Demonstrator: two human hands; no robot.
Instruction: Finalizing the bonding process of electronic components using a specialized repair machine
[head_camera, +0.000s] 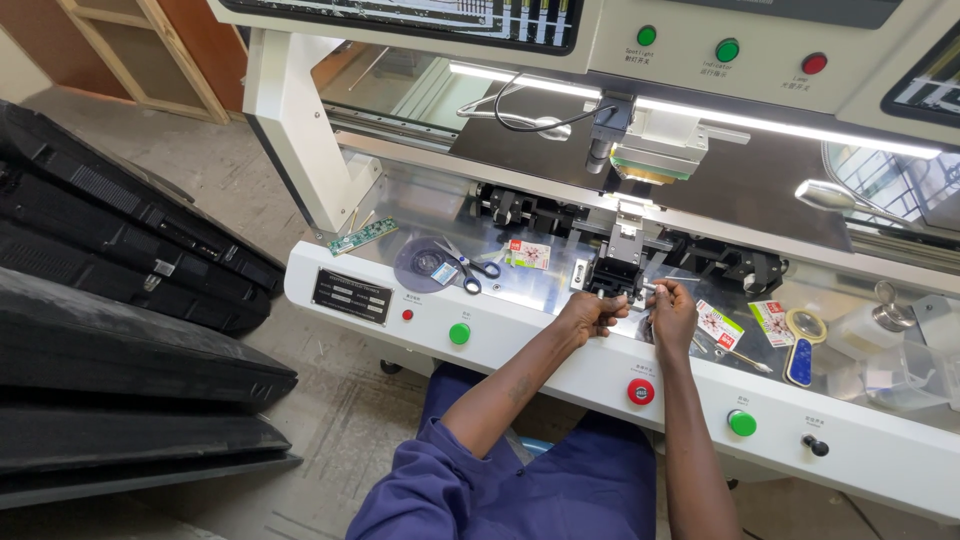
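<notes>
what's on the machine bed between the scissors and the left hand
In the head view, a small red-and-white packet lies between the scissors and the left hand; the rest is bare shiny metal bed.

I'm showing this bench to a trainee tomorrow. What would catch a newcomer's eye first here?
Probably the two hands at the middle of the white machine: the left hand and right hand meet at a small black fixture on the shiny work plate. Next come the coloured buttons along the front panel, such as the red button, and the stack of black panels at the left.
</notes>
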